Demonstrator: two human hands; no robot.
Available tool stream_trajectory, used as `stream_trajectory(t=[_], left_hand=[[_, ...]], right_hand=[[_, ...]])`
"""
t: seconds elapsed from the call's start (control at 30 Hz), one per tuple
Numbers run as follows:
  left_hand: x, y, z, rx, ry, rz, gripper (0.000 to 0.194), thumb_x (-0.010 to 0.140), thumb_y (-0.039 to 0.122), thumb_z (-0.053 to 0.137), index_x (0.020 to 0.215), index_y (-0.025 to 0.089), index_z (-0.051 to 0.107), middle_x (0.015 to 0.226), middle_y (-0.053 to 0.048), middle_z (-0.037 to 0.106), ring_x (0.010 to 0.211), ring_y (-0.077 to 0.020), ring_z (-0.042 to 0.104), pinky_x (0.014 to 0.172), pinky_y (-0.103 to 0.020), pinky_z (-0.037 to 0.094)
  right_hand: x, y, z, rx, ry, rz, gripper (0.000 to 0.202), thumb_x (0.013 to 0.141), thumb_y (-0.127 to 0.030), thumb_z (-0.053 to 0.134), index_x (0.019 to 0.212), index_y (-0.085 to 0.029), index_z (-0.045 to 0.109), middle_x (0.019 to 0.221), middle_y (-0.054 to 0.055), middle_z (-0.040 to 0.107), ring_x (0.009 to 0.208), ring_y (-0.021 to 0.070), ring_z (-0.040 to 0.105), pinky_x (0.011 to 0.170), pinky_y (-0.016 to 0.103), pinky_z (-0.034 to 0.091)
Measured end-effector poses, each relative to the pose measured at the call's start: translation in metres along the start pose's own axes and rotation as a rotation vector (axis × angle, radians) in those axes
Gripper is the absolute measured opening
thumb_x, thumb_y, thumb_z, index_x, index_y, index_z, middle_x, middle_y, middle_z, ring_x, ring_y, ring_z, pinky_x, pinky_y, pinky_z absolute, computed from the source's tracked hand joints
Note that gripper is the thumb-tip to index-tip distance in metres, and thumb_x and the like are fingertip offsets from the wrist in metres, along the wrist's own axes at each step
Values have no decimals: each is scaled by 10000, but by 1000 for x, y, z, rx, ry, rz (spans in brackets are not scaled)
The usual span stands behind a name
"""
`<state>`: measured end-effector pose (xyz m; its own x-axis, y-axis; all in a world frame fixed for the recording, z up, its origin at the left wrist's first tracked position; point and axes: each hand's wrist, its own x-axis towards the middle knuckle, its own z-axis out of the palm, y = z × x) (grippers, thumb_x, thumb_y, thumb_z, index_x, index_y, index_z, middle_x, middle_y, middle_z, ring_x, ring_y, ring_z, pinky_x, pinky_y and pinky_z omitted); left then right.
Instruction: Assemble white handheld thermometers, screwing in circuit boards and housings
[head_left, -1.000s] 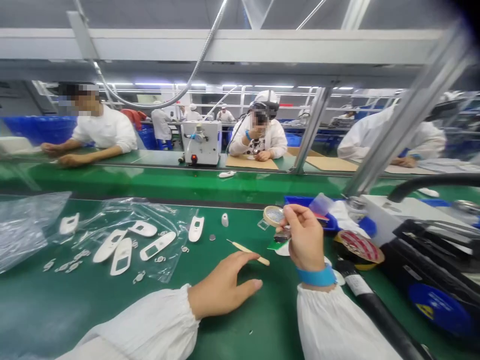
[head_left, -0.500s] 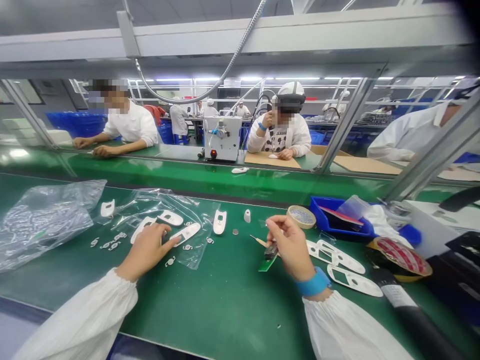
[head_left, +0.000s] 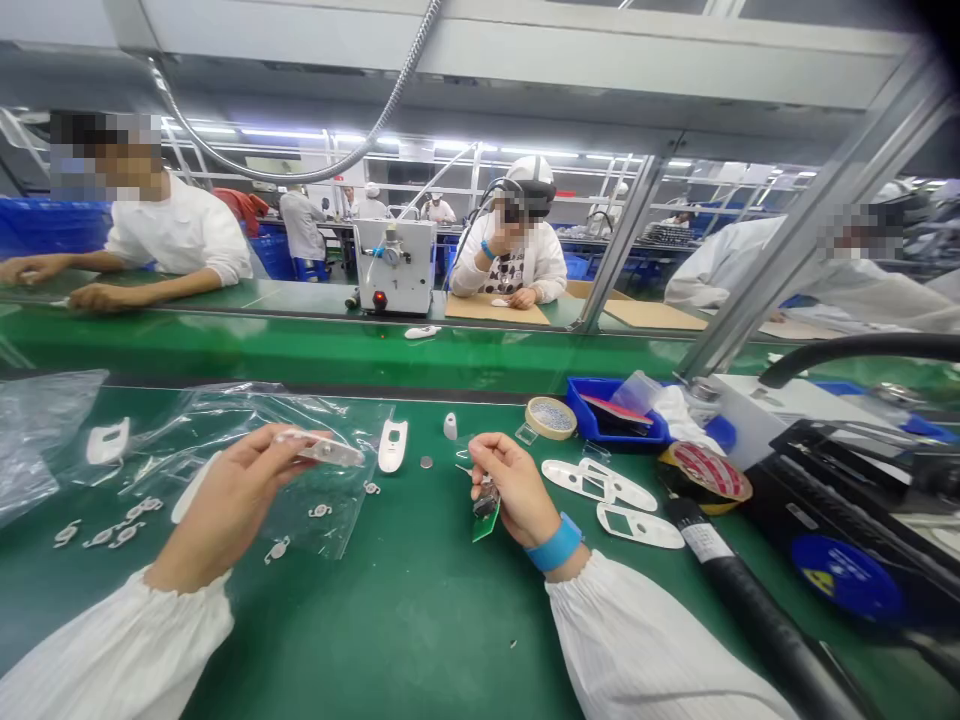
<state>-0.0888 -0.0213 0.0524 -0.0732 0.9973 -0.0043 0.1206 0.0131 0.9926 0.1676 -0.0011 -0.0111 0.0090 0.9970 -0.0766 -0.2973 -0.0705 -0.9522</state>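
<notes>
the left hand [head_left: 236, 500] pinches a white plastic shell [head_left: 321, 449] between thumb and fingers, lifted over the clear plastic bag [head_left: 330, 535]; the right hand [head_left: 517, 485] has its fingertips closed on a green circuit board [head_left: 486, 518], tilted above the counter [head_left: 420, 640]. between the hands sit a round silver disc [head_left: 426, 462] and a small white cap [head_left: 450, 426], with loose white shells [head_left: 640, 526] just right of the right hand.
</notes>
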Motion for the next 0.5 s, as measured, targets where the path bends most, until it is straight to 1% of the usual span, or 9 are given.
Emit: stream_trajectory(t=[0.03,0.07,0.1,0.13,0.2,0.27,0.33,0.4,0.5], left_hand=[[2,6,14,-148,-93,-46,253,748,418,557,823,181,605,918,-58,644,956,-241,572,827,-351,463],[5,9,29,-273,-146,-110,231,756,395,558,779,166,589,845,-59,643,914,-238,592,804,-357,481],[8,11,45,-358,-187,-190,228,757,385,563,752,157,572,761,-51,633,826,-224,617,759,-354,501],[10,10,60,-416,-193,-268,192,756,347,579,782,157,565,711,-31,620,741,-190,625,736,-341,513],[12,1,87,-437,-225,-413,187,764,320,572,841,151,558,654,-12,589,597,-140,602,619,-288,523],[10,-11,106,-421,-319,-508,248,774,369,546,880,146,548,659,-19,575,526,-115,558,488,-233,476],[3,-24,116,-413,-402,-514,286,764,403,553,903,153,540,684,-13,556,512,-88,508,449,-198,418],[-6,-31,120,-373,-465,-436,300,746,398,583,934,170,532,692,4,530,534,-72,469,455,-176,371],[-15,-32,120,-225,-508,-313,335,702,392,636,934,178,524,658,26,489,543,-70,423,452,-174,306]], right_hand=[[-1,-1,-1,8,5,-2,326,647,-418,658,770,-167,491,444,-72,510,337,64,470,340,156,346],[-1,-3,-2,13,12,-8,320,651,-412,657,771,-166,491,443,-73,509,337,63,469,341,154,344],[-1,-4,-3,15,24,-18,317,652,-408,657,774,-167,492,440,-76,505,335,62,466,342,154,344],[0,-5,-5,14,37,-30,315,652,-404,658,777,-168,492,438,-79,499,334,62,463,342,156,347],[2,-7,-7,4,71,-58,309,655,-401,658,783,-173,493,441,-85,488,334,62,456,343,161,359],[3,-8,-9,-18,112,-110,298,658,-397,657,779,-178,495,469,-86,484,351,59,454,350,167,379],[4,-8,-10,-59,141,-164,279,667,-392,649,772,-183,497,510,-81,482,370,58,452,357,175,398],[3,-8,-9,-119,141,-202,252,688,-389,627,775,-187,502,549,-71,483,384,60,452,359,184,406],[-2,-7,-4,-229,114,-245,211,728,-381,585,781,-190,511,602,-53,500,406,61,455,376,191,407]])
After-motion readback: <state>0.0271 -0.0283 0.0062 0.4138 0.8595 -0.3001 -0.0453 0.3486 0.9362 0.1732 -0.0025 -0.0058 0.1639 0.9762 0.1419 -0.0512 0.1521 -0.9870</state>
